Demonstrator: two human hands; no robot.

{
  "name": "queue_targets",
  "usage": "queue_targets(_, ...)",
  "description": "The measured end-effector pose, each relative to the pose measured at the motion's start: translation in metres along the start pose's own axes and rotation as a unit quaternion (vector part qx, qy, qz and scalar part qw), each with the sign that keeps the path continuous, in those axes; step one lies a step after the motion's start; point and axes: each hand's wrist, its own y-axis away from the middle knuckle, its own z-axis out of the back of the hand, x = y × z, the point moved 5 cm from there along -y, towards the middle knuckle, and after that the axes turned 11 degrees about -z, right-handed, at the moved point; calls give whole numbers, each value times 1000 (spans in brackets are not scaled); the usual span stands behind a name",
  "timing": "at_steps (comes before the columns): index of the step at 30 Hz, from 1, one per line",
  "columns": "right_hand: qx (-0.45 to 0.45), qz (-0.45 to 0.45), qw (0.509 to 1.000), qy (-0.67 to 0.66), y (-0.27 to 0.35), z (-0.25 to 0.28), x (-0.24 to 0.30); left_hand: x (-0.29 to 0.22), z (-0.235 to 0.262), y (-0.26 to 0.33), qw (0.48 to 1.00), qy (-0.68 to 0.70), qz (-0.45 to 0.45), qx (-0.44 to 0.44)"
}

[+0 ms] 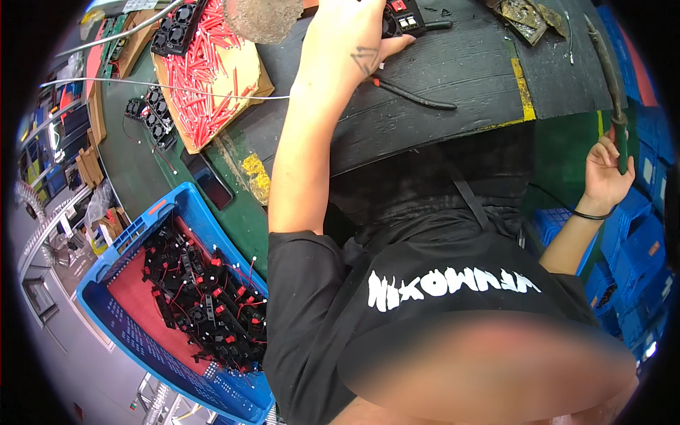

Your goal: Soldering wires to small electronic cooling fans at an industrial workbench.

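At the top edge, my left hand [347,42] lies over a black fan unit [402,18] with a red connector. Its thumb rests along the unit's near edge, while the other fingers are mostly cut off by the frame. Just below sits a short black cable [418,97] with a red end, on the dark work mat [453,67]. Far to the right, my right hand [608,166] is closed round the green handle of a soldering iron [618,113], its long dull shaft pointing away from me. A thin grey wire [177,90] runs from the left to my left forearm.
A cardboard tray of red tube-like pieces [205,85] stands left of the mat, with black fans [159,117] and a phone [207,180] beside it. At lower left is a blue crate [127,340] of wired black parts. A grimy metal holder [528,21] sits far right.
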Motion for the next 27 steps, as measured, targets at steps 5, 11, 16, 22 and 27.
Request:
queue_targets(5,-5,6,1000,18,-1,-5,-1,-3,4,7,981,25,-80,-174)
queue_targets(11,43,-7,998,51,-6,-18,-5,-9,7,10,989,-61,-36,-131)
queue_targets(16,42,17,994,100,-1,-22,0,-12,6,10,989,-77,-11,-125)
queue_targets(22,107,8,981,162,12,-39,-4,-12,5,18,978,-128,-27,-161)
queue_targets(27,98,26,979,177,14,-42,-5,-8,24,42,982,-174,22,-74)
